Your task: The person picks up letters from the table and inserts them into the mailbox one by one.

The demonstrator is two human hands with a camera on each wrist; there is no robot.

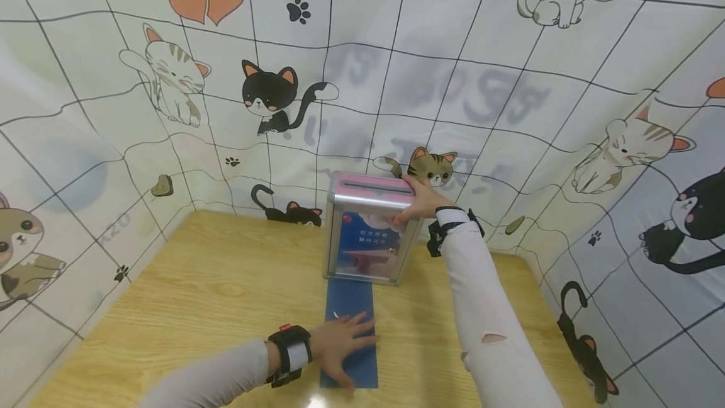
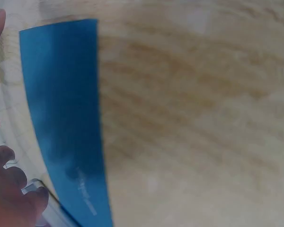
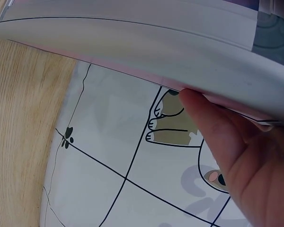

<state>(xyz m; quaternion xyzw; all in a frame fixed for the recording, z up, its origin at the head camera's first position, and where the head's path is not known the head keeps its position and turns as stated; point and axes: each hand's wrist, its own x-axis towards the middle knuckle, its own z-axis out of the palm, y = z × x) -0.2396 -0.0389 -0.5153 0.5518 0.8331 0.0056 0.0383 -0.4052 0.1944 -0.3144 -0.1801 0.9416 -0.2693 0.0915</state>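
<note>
A slotted box with a silver frame, pink top and clear front stands tilted at the back of the table. Blue printed material with white characters shows through its front. My right hand grips its top right corner; the right wrist view shows a finger against the pink side edge. A long blue paper strip lies flat in front of the box, its far end meeting the bottom edge. Over the strip's near part, my left hand is spread with straight fingers; whether it touches the paper I cannot tell.
The wooden table runs to a back and side curtain printed with cats and grid lines. Its back sheet hangs close behind the box. Both wrists wear black straps.
</note>
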